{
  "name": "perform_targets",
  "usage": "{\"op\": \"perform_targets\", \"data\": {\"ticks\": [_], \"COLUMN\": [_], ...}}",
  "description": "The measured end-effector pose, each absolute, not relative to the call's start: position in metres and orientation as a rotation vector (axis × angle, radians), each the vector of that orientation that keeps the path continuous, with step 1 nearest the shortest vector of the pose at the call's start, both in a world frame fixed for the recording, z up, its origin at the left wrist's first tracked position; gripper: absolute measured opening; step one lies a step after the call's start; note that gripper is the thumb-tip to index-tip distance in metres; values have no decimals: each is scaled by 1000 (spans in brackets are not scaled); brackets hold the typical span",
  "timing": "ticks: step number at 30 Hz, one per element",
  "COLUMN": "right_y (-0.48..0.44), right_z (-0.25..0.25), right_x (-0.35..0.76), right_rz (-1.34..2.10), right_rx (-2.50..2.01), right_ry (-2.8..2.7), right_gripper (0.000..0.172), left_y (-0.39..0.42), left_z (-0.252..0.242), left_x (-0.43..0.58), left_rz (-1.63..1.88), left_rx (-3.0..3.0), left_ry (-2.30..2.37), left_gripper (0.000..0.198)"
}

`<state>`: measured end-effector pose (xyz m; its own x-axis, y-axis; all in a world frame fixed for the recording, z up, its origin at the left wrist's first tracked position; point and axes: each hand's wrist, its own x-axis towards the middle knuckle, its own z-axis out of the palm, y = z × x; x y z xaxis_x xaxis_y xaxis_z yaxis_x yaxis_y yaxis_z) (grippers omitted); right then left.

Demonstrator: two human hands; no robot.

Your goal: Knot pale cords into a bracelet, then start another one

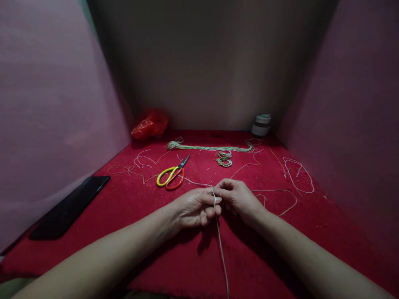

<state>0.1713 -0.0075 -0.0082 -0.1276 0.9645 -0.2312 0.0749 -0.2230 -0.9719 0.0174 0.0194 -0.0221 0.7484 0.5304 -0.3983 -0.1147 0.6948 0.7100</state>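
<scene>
My left hand (199, 206) is closed in a pinch on a thin pale cord (222, 249), which runs over its fingers and down toward the near edge of the table. Against its fingertips, my right hand (235, 196) pinches the same cord near the upper end. Other strands lead away from the fingers to the left and right. Whether a knot sits between the fingertips is too small to tell. Just beyond my left hand lie scissors (171, 176) with one yellow and one red handle, their dark blades nearly closed.
On the red cloth-covered table (156, 253) lie a long bundle of pale cords (208, 148), braided loops (224, 159) and a pinkish cord loop (299, 174). A red plastic bag (150, 123) and a white lidded container (261, 125) stand behind. A black flat device (70, 207) rests at left. Walls flank both sides.
</scene>
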Motion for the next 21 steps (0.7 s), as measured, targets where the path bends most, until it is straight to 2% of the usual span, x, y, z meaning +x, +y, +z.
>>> {"op": "perform_targets", "data": {"ticks": [6, 12, 15, 21], "right_y": [-9, -4, -3, -2], "right_z": [-6, -10, -11, -11], "right_x": [172, 180, 183, 184], "right_rz": [1478, 1406, 1411, 1443], "right_rx": [-1351, -1387, -1396, -1388], "right_ry": [-1236, -1229, -1233, -1227], "right_gripper": [13, 18, 17, 16], "left_y": [17, 30, 50, 73], "left_z": [-14, 15, 31, 53], "left_x": [20, -5, -35, -83], "left_rz": [286, 106, 206, 424], "left_rx": [810, 1524, 1624, 1512], "left_ry": [688, 1076, 1240, 1153], "left_gripper": [7, 22, 21, 20]}}
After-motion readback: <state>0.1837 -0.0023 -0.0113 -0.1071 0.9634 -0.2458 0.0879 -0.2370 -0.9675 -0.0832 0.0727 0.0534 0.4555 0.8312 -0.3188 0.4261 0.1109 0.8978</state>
